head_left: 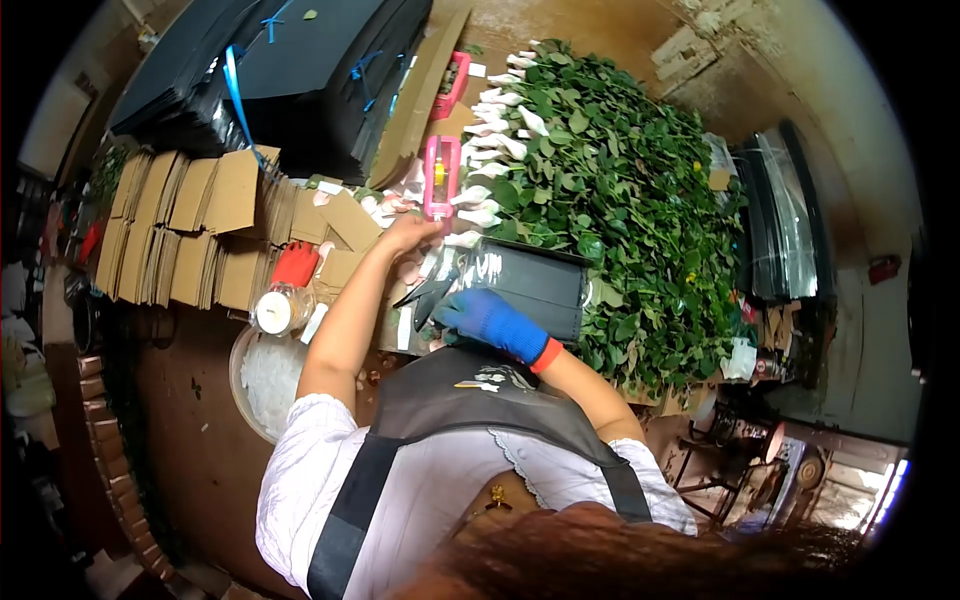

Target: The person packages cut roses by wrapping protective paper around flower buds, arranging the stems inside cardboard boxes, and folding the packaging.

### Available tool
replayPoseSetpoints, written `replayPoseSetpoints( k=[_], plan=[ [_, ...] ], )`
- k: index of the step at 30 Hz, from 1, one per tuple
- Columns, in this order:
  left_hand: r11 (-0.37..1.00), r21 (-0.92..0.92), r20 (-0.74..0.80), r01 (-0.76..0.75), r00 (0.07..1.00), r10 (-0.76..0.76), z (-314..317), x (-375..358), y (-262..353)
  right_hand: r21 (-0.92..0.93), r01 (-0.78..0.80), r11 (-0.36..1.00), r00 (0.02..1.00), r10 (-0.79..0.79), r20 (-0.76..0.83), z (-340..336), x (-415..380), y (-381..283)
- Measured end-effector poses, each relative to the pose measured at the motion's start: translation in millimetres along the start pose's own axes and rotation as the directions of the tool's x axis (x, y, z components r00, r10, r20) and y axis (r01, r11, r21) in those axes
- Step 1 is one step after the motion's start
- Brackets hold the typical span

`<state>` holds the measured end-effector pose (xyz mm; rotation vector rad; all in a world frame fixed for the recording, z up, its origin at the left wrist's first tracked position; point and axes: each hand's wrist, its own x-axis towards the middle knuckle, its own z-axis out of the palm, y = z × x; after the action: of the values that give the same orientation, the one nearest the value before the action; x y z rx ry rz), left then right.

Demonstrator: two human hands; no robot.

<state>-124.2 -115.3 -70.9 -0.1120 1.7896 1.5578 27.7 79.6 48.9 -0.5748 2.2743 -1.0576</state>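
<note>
A: What's at the far left?
B: Folded cardboard pieces (190,205) in 2 rows, with big black sheets (310,95) stacked behind. In front there's a jar with a white lid (272,313), a red glove (296,263) and, lower down, a round tub (236,375).
A: And the left hand (408,235)?
B: Bare, stretched forward, fingers at the near end of a pink-framed holder (438,210). I can't tell whether they pinch it. The holder lies beside the white-wrapped flower heads (490,170).
A: The right hand (490,318)?
B: In a blue glove, fingers bent, by the near left corner of a dark panel (540,290). Whether it grips anything, I can't tell.
A: Further right?
B: Leafy stems (625,210) heaped across the table, then upright dark sheets (785,215) with clear plastic.
</note>
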Motion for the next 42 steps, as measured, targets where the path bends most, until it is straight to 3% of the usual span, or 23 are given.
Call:
replayPoseSetpoints(
  k=[1, 2, 4, 10, 11, 12, 14, 16, 18, 20, 22, 23, 24, 26, 28, 29, 31, 34, 36, 37, 39, 41, 42],
  plan=[
    [0.999, 0.039, 0.007, 0.005, 1.0, -0.006, -0.2, 5.2, 3.8, 0.084, -0.253, 0.964, 0.968, 0.252, 0.022, 0.1, 4.8, -2.8],
    [0.997, 0.081, 0.014, 0.013, 1.0, -0.014, -1.8, 9.0, 7.7, 0.072, -0.23, 0.97, 0.973, 0.229, 0.02, -4.3, 5.8, -7.0],
    [0.803, 0.58, -0.1, -0.138, 0.966, 0.239, -8.0, 50.0, -30.0, 0.055, -0.182, 0.982, 0.983, 0.182, 0.013, -13.9, 5.8, -15.7],
    [0.805, 0.442, -0.054, -0.396, 0.884, 0.464, 50.3, -37.5, 57.4, 0.428, 0.187, 0.884, 0.977, -0.121, -0.177, -29.9, -69.7, 10.7],
    [0.611, 0.566, -0.072, -0.553, 0.706, 0.705, 72.2, -54.4, 77.8, 0.472, 0.211, 0.856, 0.969, -0.118, -0.219, -37.9, -97.3, 12.3],
    [0.373, 0.676, -0.053, -0.635, 0.463, 0.885, 94.9, -65.6, 94.4, 0.62, 0.217, 0.754, 0.969, -0.092, -0.227, -49.3, -125.7, 10.0],
    [0.212, 0.721, 0.126, -0.66, 0.426, 0.896, 144.0, -75.7, 118.1, 0.826, 0.258, 0.502, 0.965, -0.092, -0.246, -55.7, -174.9, 27.9],
    [-0.016, 0.728, 0.283, -0.685, 0.279, 0.918, 197.3, -68.4, 130.1, 0.79, 0.434, 0.432, 0.901, -0.196, -0.388, -46.2, -199.0, 59.7],
    [-0.176, 0.747, 0.424, -0.641, 0.254, 0.869, 241.4, -43.2, 131.7, 0.851, 0.509, -0.132, 0.858, 0.16, -0.488, -8.1, -214.4, 93.7],
    [-0.327, 0.832, 0.519, -0.448, 0.42, 0.745, 269.4, -17.0, 124.6, 0.875, 0.424, -0.231, 0.894, 0.262, -0.364, -3.3, -219.0, 113.9],
    [-0.364, 0.883, 0.45, -0.296, 0.317, 0.835, 293.0, 23.0, 93.7, 0.964, 0.216, 0.154, 0.741, 0.617, -0.264, 6.2, -225.9, 90.5],
    [-0.331, 0.902, 0.428, -0.277, 0.466, 0.775, 297.8, 18.2, 95.7, 0.968, 0.128, 0.216, 0.744, 0.624, -0.238, 14.5, -231.8, 83.3],
    [-0.31, 0.904, 0.422, -0.293, 0.503, 0.754, 298.4, 15.8, 99.5, 0.911, 0.29, 0.293, 0.748, 0.525, -0.407, 44.3, -231.0, 99.2],
    [-0.138, 0.928, 0.348, -0.347, 0.671, 0.654, 296.4, 12.8, 103.8, 0.996, 0.049, 0.068, 0.865, 0.496, -0.077, 71.3, -236.9, 138.8],
    [-0.11, 0.936, 0.332, -0.334, 0.738, 0.588, 295.3, 9.5, 106.9, 0.997, -0.061, 0.044, 0.832, 0.555, 0.026, 75.1, -225.8, 159.5],
    [-0.109, 0.939, 0.326, -0.327, 0.735, 0.595, 295.6, 8.4, 107.0, 0.993, -0.117, 0.029, 0.81, 0.582, 0.078, 69.7, -219.3, 160.3],
    [-0.106, 0.944, 0.31, -0.313, 0.725, 0.615, 296.1, 8.5, 105.1, 0.914, -0.309, 0.263, 0.723, 0.69, 0.046, 48.1, -211.1, 148.4],
    [-0.123, 0.939, 0.32, -0.322, 0.681, 0.658, 293.7, 12.5, 99.9, 0.762, 0.021, 0.647, 0.705, 0.531, -0.47, 123.8, -207.0, 237.9],
    [-0.11, 0.93, 0.322, -0.352, 0.631, 0.706, 292.7, 13.0, 98.5, 0.445, -0.225, 0.867, 0.67, 0.469, -0.576, 131.4, -203.3, 263.2],
    [-0.096, 0.911, 0.341, -0.4, 0.603, 0.721, 291.6, 10.5, 102.5, 0.2, -0.435, 0.878, 0.716, 0.472, -0.514, 137.9, -202.7, 277.8],
    [-0.054, 0.825, 0.395, -0.562, 0.506, 0.767, 285.9, -5.1, 109.6, 0.045, -0.543, 0.839, 0.707, 0.485, -0.515, 144.9, -210.1, 286.1],
    [0.05, 0.716, 0.351, -0.696, 0.421, 0.836, 272.3, -24.9, 111.9, 0.324, -0.381, 0.866, 0.521, 0.49, -0.699, 136.9, -223.5, 262.5],
    [0.088, 0.647, 0.319, -0.757, 0.374, 0.871, 263.5, -32.1, 113.8, 0.383, -0.384, 0.84, 0.534, 0.54, -0.65, 121.0, -230.2, 250.9]
  ],
)
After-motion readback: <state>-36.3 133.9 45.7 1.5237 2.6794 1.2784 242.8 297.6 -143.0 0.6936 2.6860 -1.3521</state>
